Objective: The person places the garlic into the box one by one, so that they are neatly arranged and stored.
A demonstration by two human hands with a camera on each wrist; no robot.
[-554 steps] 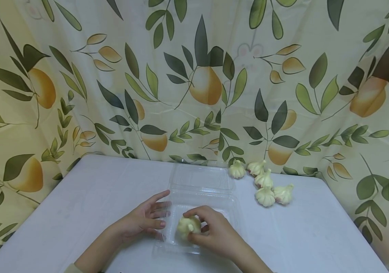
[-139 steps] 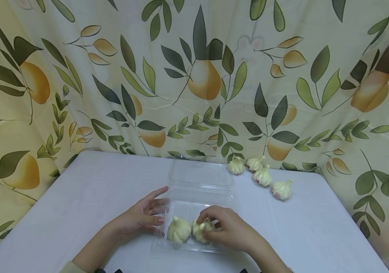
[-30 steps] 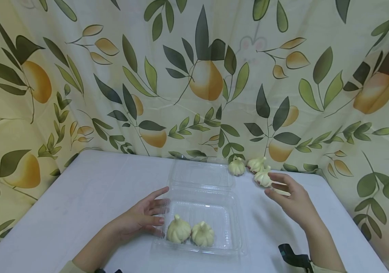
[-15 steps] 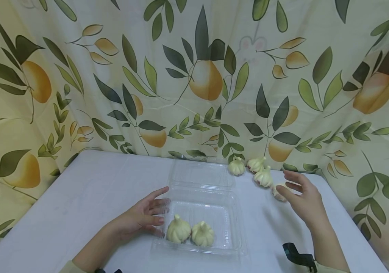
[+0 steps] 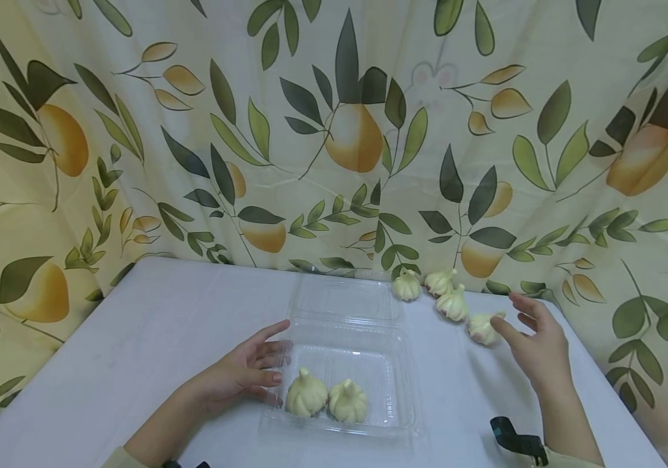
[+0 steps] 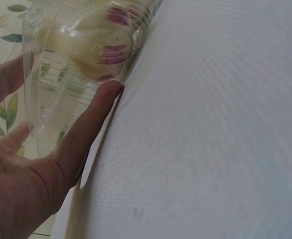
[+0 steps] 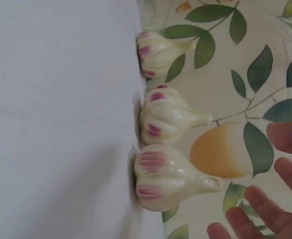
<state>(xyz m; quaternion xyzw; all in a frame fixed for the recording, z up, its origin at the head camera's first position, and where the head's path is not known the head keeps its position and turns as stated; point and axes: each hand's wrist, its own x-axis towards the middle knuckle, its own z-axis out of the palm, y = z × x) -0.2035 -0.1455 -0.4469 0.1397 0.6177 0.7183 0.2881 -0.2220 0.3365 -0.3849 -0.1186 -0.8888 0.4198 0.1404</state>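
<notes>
A clear plastic clamshell box [image 5: 395, 364] lies with its lid [image 5: 345, 300] folded back. Inside, side by side along the near edge, sit a garlic bulb [image 5: 307, 393] and a second garlic bulb [image 5: 348, 401]. My left hand [image 5: 240, 374] rests against the box's left wall with fingers spread; in the left wrist view one fingertip [image 6: 113, 88] lies by the box's lower edge. At the right, my right hand [image 5: 535, 341] hovers with loosely bent fingers and holds nothing. Just left of it is a garlic bulb [image 5: 484, 328] on the table.
Behind that bulb, more garlic bulbs stand near the table's back edge: one garlic bulb [image 5: 452, 303], another [image 5: 440, 283], and one [image 5: 406, 286] by the lid's corner. A white cloth covers the table [image 5: 193, 312]. A patterned curtain [image 5: 310, 214] hangs behind.
Earlier, one bulb was in the box and the right hand gripped it; a second bulb has since joined it from the table. Over the last second the right hand moved rightward, uncovering the nearest bulb.
</notes>
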